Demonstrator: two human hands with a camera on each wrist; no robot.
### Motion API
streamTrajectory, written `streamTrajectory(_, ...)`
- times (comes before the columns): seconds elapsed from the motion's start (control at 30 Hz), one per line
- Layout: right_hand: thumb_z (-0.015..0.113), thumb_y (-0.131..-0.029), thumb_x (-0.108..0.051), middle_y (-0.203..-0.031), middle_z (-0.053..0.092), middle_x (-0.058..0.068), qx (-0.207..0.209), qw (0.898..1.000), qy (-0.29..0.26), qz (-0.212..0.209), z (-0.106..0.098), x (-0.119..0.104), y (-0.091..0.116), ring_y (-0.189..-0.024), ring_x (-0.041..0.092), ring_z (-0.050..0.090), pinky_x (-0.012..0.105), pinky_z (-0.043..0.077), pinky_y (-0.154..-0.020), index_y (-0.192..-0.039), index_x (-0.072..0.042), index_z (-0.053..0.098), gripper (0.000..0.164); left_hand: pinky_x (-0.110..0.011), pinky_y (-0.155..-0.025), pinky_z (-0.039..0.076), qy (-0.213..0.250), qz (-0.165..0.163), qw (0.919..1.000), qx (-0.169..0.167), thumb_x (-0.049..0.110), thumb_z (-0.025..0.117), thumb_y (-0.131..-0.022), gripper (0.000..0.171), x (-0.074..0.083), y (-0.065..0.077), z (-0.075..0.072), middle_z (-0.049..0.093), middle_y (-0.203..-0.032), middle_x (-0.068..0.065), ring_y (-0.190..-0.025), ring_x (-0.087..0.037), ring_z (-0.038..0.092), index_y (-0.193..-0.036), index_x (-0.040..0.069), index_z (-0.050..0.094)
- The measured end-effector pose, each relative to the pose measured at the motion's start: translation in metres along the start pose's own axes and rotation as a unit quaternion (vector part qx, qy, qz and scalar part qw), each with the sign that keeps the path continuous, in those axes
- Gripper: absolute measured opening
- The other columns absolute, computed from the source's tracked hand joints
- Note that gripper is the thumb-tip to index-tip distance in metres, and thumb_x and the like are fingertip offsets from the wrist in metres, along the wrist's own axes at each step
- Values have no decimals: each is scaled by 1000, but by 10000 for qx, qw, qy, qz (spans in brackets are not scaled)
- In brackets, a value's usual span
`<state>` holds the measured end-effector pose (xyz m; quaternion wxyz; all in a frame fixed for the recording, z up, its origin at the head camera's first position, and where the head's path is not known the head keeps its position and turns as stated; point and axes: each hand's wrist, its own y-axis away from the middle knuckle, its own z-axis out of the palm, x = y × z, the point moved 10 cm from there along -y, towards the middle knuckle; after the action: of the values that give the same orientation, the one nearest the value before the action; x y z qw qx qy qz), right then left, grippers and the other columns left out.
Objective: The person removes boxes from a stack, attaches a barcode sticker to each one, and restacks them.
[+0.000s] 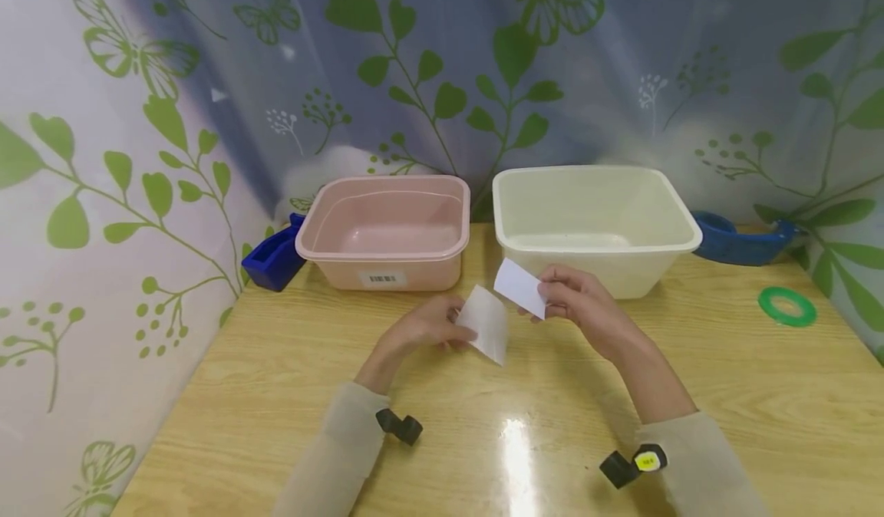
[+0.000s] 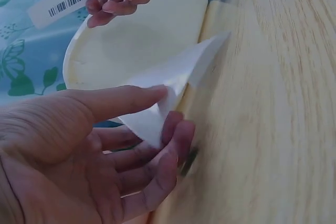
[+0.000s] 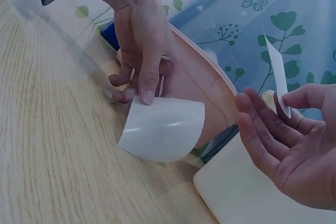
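Observation:
Pinched between thumb and fingers of my left hand [image 1: 430,322] is a curved, glossy white sheet [image 1: 487,325], like label backing paper. The right wrist view shows its shiny face [image 3: 165,129], the thumb lying on its upper edge. My right hand [image 1: 583,306] holds a small white barcode label [image 1: 519,288] by one end, just above and to the right of that sheet. Black bars on this label [image 2: 68,2] face the left wrist camera. Both hands are over the table, in front of the two basins, with the two papers close together.
A pink basin [image 1: 387,256] with a barcode sticker on its front stands behind my left hand. The cream basin [image 1: 601,250] is behind my right. A dark blue box-like holder [image 1: 276,258] lies far left; a blue tape dispenser [image 1: 742,247] and green ring [image 1: 808,310] are right.

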<state>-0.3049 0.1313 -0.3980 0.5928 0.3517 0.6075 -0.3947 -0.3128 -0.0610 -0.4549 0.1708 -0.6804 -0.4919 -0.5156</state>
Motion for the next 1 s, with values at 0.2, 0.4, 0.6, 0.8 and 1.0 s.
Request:
streamTrajectory(0.2,54,-106,-9,-101,72,8,161,9998,86,24,1,-3,2,-95,27,72,33,59,-85,-103,2,61,13,-33,-86,56,-839,261,9961,-7,16,81,-90,36,10,13,-16,74,-107,-13,-97,-21,66,-117,-5,71)
streamTrajectory(0.4,55,-105,-8,-102,67,8,317,9992,211,136,-3,-3,7,-92,22,69,34,60,-85,-105,6,59,14,-40,-97,54,-1147,264,9930,-28,26,80,-92,46,12,21,-22,73,-116,-13,-108,-24,66,-125,-3,69)
streamTrajectory(0.6,55,-105,-9,-104,66,10,510,9961,684,203,-15,-3,15,-90,21,68,34,61,-81,-110,11,57,20,-35,-86,57,-1209,465,9915,147,24,75,-96,44,22,26,-26,73,-111,-16,-98,-25,69,-127,-7,67)
streamTrajectory(0.8,57,-105,-10,-106,65,19,668,9873,1420,241,-29,-1,27,-86,24,68,39,62,-79,-112,10,59,21,-46,-88,59,-842,849,9928,67,25,65,-104,39,48,30,-21,73,-114,-16,-100,-30,71,-132,-2,66)
streamTrajectory(1.0,58,-105,-6,-100,66,21,871,9724,2164,73,-40,-3,42,-78,21,65,35,61,-72,-109,7,62,14,-38,-78,60,-233,1238,9919,-155,25,58,-108,34,75,27,2,73,-110,-19,-89,-24,73,-134,5,64)
